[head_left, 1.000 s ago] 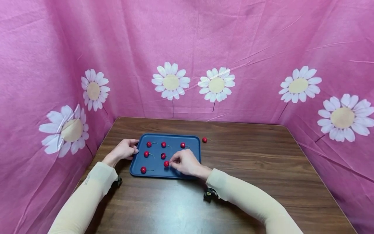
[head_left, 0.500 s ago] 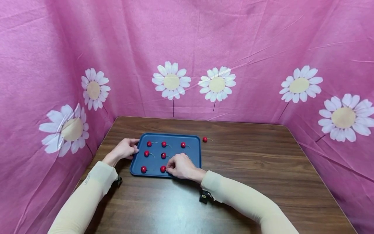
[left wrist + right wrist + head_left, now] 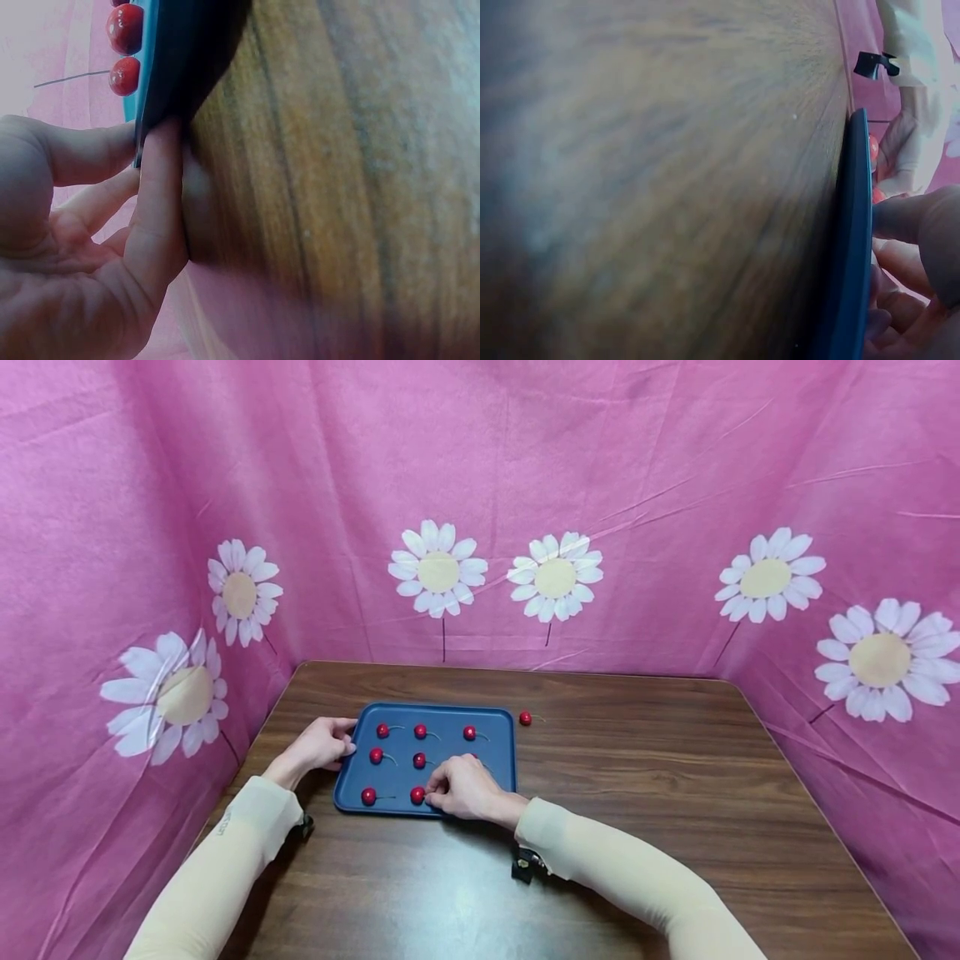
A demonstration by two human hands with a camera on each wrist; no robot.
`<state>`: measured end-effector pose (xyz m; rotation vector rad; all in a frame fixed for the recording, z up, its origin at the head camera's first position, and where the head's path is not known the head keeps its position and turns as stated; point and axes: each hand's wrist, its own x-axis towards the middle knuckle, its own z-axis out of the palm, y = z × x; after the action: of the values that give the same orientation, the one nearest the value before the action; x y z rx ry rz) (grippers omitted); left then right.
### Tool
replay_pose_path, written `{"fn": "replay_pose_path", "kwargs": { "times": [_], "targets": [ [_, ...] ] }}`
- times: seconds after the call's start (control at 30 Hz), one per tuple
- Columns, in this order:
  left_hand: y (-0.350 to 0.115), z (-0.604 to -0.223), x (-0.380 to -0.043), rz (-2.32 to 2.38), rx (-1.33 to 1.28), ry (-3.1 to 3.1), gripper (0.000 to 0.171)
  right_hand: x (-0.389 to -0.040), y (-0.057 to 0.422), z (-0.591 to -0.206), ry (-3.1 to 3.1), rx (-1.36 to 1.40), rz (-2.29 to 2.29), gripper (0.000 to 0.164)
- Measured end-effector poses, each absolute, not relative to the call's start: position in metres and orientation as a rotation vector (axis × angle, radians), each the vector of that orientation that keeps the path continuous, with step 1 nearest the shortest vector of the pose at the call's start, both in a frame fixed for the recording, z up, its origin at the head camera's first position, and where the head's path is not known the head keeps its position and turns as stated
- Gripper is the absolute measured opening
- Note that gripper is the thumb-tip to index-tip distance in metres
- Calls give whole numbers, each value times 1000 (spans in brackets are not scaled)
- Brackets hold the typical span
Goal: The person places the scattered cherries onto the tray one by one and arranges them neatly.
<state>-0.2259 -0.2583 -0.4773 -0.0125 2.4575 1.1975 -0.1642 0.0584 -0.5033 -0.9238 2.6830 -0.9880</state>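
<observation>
My left hand (image 3: 321, 745) grips the left rim of a blue tray (image 3: 450, 717), thumb at the rim and a finger along its underside in the left wrist view. Over the tray's front half, my right hand (image 3: 468, 787) pinches a red cherry (image 3: 417, 796) on its stem side, low at the tray surface. To the left of that fruit lies a front-row cherry (image 3: 368, 796) with its stem pointing right. Several more cherries sit in rows behind, among them a middle cherry (image 3: 419, 760) and a back-right cherry (image 3: 469, 733). One behind my right hand is mostly hidden.
A single loose cherry (image 3: 525, 718) lies on the wooden table (image 3: 637, 760), just beyond the tray's right rim. A pink curtain (image 3: 495, 460) printed with daisies surrounds the table at the back and sides.
My right hand has moved down and slightly left with its cherry, bringing it to the tray's front row. My left hand has stayed on the tray's rim.
</observation>
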Motion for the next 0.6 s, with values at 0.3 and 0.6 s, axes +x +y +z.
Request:
{"fn": "replay_pose_path", "kwargs": {
  "times": [0.3, 0.6],
  "targets": [
    [-259, -477, -226, 1200, -1, 2455, 68, -163, 63, -501, 2675, -933, -1007, 7],
    [-258, -477, -226, 1188, -20, 2462, 67, -175, 90, -495, 2668, -1046, -1158, 11]
  ]
}}
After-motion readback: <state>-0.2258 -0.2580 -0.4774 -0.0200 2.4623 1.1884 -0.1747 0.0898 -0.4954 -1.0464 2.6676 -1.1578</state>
